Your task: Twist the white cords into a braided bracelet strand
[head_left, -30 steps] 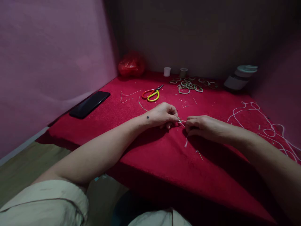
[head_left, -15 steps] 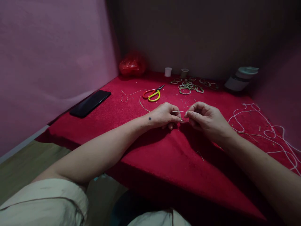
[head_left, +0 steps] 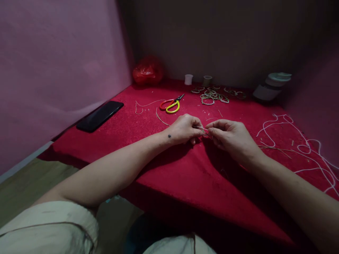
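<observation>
My left hand [head_left: 187,129] is closed in a pinch on a thin pale cord [head_left: 201,127]. Close beside it, my right hand [head_left: 228,137] pinches the same cord, with thumb and forefinger near my left fingertips. A short stretch of cord spans the small gap between the hands; its finer detail is too small to make out. Behind my left hand, a loose strand [head_left: 160,118] curves over the red cloth. Beyond it lie scissors [head_left: 172,106] with one red and one yellow handle.
On the red-covered table [head_left: 169,197] lie a black phone [head_left: 100,116], several braided cord loops [head_left: 210,97] and loose white cord [head_left: 308,148]. At the back are a red plastic bag [head_left: 147,72], a white spool [head_left: 188,79], a brownish spool [head_left: 207,81] and a lidded jar [head_left: 271,87].
My right hand has shifted slightly left and down, closer to my left fingertips. The cord between the hands now slopes down toward the right. My left hand has barely moved.
</observation>
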Demonstrator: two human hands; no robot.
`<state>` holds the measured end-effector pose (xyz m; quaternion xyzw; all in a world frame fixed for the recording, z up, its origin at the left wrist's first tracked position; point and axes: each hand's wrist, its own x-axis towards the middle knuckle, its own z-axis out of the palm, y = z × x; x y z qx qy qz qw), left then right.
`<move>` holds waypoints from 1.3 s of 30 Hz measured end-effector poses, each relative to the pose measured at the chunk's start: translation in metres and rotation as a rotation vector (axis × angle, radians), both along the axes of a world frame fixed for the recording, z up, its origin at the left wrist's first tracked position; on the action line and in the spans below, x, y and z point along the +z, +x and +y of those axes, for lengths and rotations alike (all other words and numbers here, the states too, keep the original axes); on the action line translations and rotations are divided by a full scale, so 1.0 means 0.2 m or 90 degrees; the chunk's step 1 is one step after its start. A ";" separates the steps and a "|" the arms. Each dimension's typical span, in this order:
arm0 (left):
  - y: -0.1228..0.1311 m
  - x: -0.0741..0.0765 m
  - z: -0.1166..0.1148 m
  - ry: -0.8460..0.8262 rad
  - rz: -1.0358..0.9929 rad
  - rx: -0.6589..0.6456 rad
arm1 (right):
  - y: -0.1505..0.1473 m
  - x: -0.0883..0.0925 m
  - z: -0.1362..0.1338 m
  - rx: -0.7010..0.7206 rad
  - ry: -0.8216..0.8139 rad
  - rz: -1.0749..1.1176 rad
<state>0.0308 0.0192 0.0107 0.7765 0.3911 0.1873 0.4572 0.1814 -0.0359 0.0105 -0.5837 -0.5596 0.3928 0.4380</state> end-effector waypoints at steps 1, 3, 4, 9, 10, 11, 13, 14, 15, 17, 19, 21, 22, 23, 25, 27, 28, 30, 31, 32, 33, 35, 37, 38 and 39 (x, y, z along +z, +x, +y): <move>0.00 0.00 0.00 0.008 0.000 0.001 | 0.00 0.00 0.00 -0.001 0.014 -0.017; 0.00 0.00 0.00 0.020 -0.001 0.003 | 0.00 0.00 0.00 -0.021 0.045 -0.047; 0.00 0.00 0.00 0.023 -0.003 0.004 | 0.00 0.00 0.00 -0.038 0.062 -0.066; 0.01 -0.01 -0.01 0.016 -0.019 0.010 | 0.01 -0.01 0.00 -0.108 0.131 -0.207; 0.01 -0.02 -0.01 0.015 -0.021 0.009 | 0.01 -0.01 0.00 -0.106 0.136 -0.228; 0.01 -0.02 -0.01 0.017 -0.023 0.008 | 0.01 -0.01 0.00 -0.100 0.138 -0.245; 0.02 -0.03 -0.01 0.025 -0.026 0.006 | 0.03 -0.01 0.00 -0.085 0.136 -0.266; 0.02 -0.03 -0.01 0.030 -0.027 0.007 | 0.03 -0.01 0.01 -0.079 0.136 -0.270; 0.02 -0.04 -0.01 0.034 -0.029 0.009 | 0.04 -0.01 0.01 -0.074 0.136 -0.269; 0.02 -0.04 -0.01 0.039 -0.030 0.012 | 0.05 -0.01 0.02 -0.066 0.136 -0.259; 0.02 -0.05 0.00 0.045 -0.030 0.012 | 0.07 0.00 0.02 -0.058 0.126 -0.241; 0.01 -0.05 -0.01 0.053 -0.025 0.012 | 0.07 0.00 0.03 -0.049 0.105 -0.216; 0.01 -0.04 -0.01 0.056 -0.022 0.012 | 0.07 0.00 0.03 -0.042 0.092 -0.199; 0.01 -0.04 -0.01 0.057 -0.017 0.012 | 0.07 0.01 0.03 -0.035 0.077 -0.178; 0.01 -0.03 -0.02 0.057 -0.010 0.010 | 0.06 0.01 0.03 -0.026 0.046 -0.131; 0.01 -0.02 -0.02 0.054 -0.002 0.004 | 0.06 0.02 0.02 -0.025 0.022 -0.098; 0.01 -0.01 -0.02 0.053 0.002 -0.001 | 0.05 0.02 0.02 -0.025 0.016 -0.093; 0.01 -0.01 -0.02 0.052 0.012 -0.010 | 0.05 0.02 0.02 -0.023 0.019 -0.100; 0.01 -0.01 -0.02 0.053 0.016 -0.014 | 0.05 0.02 0.02 -0.023 0.024 -0.112; 0.01 -0.01 -0.02 0.054 0.018 -0.016 | 0.05 0.02 0.02 -0.023 0.032 -0.127; 0.01 -0.02 -0.02 0.054 0.018 -0.016 | 0.06 0.02 0.02 -0.024 0.041 -0.148; 0.01 -0.02 -0.01 0.053 0.011 -0.014 | 0.07 0.01 0.03 -0.024 0.062 -0.196; 0.02 -0.03 -0.01 0.051 -0.002 -0.008 | 0.09 0.01 0.04 -0.019 0.086 -0.238; 0.02 -0.03 -0.01 0.048 -0.009 -0.007 | 0.10 0.00 0.05 -0.015 0.094 -0.254; 0.02 -0.03 -0.01 0.045 -0.014 -0.006 | 0.11 0.00 0.05 -0.010 0.099 -0.265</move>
